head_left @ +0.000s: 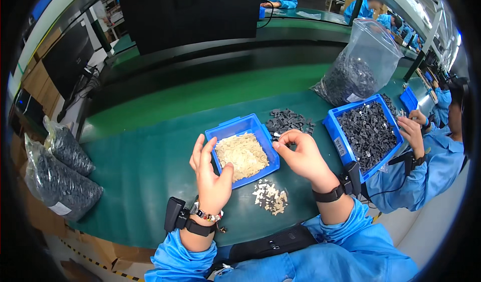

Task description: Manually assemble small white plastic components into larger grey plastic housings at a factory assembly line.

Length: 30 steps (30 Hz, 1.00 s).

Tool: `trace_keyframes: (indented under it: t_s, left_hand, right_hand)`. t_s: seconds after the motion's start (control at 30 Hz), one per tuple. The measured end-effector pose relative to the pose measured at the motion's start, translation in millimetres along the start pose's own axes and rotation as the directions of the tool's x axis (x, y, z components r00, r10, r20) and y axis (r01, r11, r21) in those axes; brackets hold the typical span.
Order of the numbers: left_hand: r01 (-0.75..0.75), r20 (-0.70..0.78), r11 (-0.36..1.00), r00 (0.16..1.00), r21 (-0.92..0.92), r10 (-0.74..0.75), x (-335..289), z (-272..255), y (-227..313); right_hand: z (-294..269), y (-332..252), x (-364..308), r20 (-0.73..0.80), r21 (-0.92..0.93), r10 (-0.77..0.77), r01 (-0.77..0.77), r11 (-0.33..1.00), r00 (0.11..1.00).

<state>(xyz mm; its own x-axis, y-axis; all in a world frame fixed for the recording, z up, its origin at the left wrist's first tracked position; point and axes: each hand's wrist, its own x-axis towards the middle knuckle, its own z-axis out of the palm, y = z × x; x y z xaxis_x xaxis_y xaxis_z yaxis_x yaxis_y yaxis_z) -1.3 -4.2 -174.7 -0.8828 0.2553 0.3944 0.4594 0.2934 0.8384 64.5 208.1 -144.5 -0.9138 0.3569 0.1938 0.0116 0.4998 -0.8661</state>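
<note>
A blue plastic bin filled with small cream-coloured flat pieces sits on the green table before me. My left hand is at the bin's left side, fingers spread and thumb over the near left edge; I see nothing in it. At the bin's right edge, my right hand has thumb and forefinger pinched together; whatever they hold is too small to make out. Just beyond that hand lies a loose heap of small black plastic parts. Nearer me, a scatter of cream and dark pieces lies on the table.
A larger blue bin of black parts stands right, with a clear bag of dark parts behind it. Two more filled bags stand left. A co-worker works at the right. A dark monitor stands beyond the table.
</note>
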Motion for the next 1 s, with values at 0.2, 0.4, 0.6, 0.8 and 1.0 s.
trace_keyframes:
  t_s: [0.2, 0.4, 0.6, 0.8, 1.0]
  left_hand:
    - [0.026, 0.044, 0.999, 0.999, -0.021, -0.025, 0.2, 6.1, -9.6]
    - [0.046, 0.042, 0.999, 0.998, -0.022, -0.045, -1.4, 4.1, -8.7]
    - [0.02, 0.029, 1.0, 0.999, -0.016, -0.019, -2.5, 1.3, -7.4]
    - [0.003, -0.012, 1.0, 1.0, -0.027, -0.003, 0.4, 3.2, -6.4]
    - [0.032, -0.017, 0.999, 0.999, -0.042, -0.033, 0.3, 1.1, 3.0]
  right_hand:
    - [1.9, 3.4, 3.3, 0.007, -0.251, 0.009, -0.007, 0.968, 1.0]
    - [-9.4, 16.0, 4.8, -0.081, 0.248, 0.174, -0.149, 0.957, 0.981]
    - [-38.1, 28.7, -3.1, -0.208, -0.071, -0.01, -0.004, 0.997, 0.978]
    - [-39.8, -15.4, -50.8, 0.439, -0.42, -0.032, 0.237, 0.876, 0.898]
    - [-26.4, -6.7, -69.3, 0.419, -0.386, -0.067, 0.244, 0.89, 0.906]
